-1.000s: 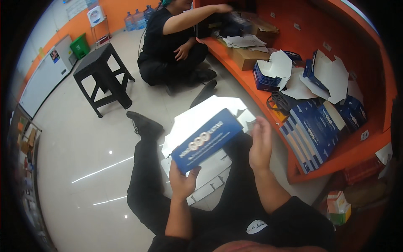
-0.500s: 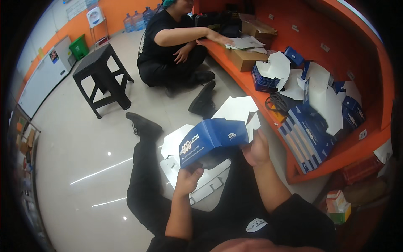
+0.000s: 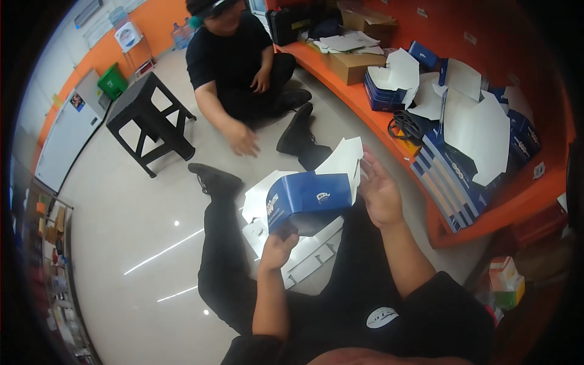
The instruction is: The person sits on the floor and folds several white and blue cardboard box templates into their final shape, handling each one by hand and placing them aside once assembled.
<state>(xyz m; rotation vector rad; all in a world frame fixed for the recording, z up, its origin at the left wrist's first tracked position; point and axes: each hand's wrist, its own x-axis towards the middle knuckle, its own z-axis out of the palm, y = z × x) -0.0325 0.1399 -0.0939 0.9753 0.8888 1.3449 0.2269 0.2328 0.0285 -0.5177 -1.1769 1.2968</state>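
Observation:
A partly folded blue cardboard food box [image 3: 321, 193] with a white inside is held up between my legs, its white flaps standing open on the far side. My left hand [image 3: 278, 248] grips its lower left edge, thumb underneath. My right hand [image 3: 382, 193] is at the box's right side, palm turned up and fingers stretched out beside the white flap; whether the fingertips touch it I cannot tell. Below the box, a flat white cardboard piece [image 3: 310, 258] with slotted edges lies on the floor between my legs.
An orange shelf [image 3: 340, 85] on the right bears flat blue cartons [image 3: 447, 179], opened white-lined boxes [image 3: 477, 137], a black cable [image 3: 407, 126] and a brown carton [image 3: 356, 67]. A co-worker [image 3: 234, 67] sits on the floor ahead. A black stool [image 3: 137, 109] stands at the left.
The box has tilted a little, and my right hand has loosened from its side, fingers now extended. The co-worker's hand has moved from the papers on the shelf to above the floor.

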